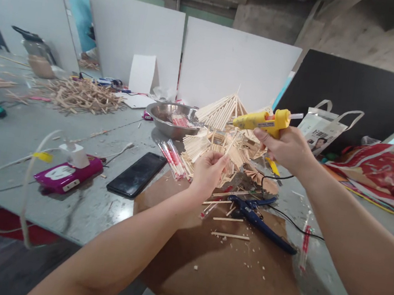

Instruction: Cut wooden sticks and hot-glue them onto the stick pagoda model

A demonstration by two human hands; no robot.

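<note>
A model built of thin wooden sticks, with a pointed stick roof [223, 111], stands beyond my hands near the middle. My right hand [286, 149] is wrapped round a yellow glue gun [263, 121], whose nozzle points left over the model. In front of the model, my left hand [210, 170] pinches a thin wooden stick [232, 146] between thumb and fingers. Below my hands, blue-handled pliers [263, 222] lie among loose sticks [230, 236] on a brown board [227, 275]. Wrapped sticks [173, 159] rest to the left of the model.
A metal bowl [158, 114] stands behind the phone [136, 174]. At the left are a purple power strip [67, 174] with a white cable, a stick pile [84, 97] and a bottle [39, 56]. A paper bag [319, 129] stands at the right. A black cord crosses beneath my right arm.
</note>
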